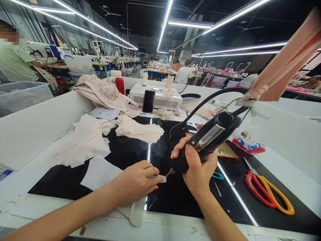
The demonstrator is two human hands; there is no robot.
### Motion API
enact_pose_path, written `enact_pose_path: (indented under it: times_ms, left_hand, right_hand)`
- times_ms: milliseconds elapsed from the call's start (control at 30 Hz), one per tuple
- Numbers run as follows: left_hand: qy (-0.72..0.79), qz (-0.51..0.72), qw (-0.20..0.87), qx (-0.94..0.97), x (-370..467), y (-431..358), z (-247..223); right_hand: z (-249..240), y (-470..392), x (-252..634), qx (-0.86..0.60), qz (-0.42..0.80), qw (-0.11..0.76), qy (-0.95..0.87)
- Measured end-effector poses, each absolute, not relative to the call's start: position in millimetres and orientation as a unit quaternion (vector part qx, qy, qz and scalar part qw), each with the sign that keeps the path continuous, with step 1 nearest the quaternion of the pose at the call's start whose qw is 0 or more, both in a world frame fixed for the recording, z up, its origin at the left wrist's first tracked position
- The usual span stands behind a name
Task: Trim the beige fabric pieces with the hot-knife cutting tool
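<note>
My right hand [200, 167] is wrapped round a black handheld power tool [213, 134], whose metal tip points down and left. The tip meets or nearly meets the end of a small pale fabric piece [162, 179]. My left hand [141, 177] holds that piece with its fingers pressed together. Beneath my left wrist, a pale strip [136, 214] hangs over the table's front edge, and a flat white fabric panel [100, 174] lies to the left. Stacked cream pieces [137, 130] rest on the black surface [120, 147] behind my left hand.
Red and orange scissors [268, 192] lie at the right. A phone [148, 101] leans against a white box [136, 93] at the back. Cream fabric [85, 140] and bras [100, 90] are piled left. The tool's black cable arches up to hanging pink fabric [288, 63].
</note>
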State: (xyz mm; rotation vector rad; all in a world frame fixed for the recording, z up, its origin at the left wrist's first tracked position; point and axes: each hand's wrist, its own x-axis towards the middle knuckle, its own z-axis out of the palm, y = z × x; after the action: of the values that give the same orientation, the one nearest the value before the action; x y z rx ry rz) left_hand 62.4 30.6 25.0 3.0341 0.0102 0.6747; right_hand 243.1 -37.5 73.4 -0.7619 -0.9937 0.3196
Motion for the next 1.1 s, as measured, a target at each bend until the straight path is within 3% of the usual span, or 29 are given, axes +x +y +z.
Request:
enact_pose_path:
  times_ms: [633, 1100]
  left_hand:
    - [-0.01, 0.272, -0.001, 0.962, 56, 32, 22]
    - [0.041, 0.246, 0.003, 0.968, 40, 25, 18]
  right_hand:
    - [73, -47, 240, -0.359, 0.154, 0.791, -0.471]
    - [73, -49, 241, -0.377, 0.144, 0.79, -0.461]
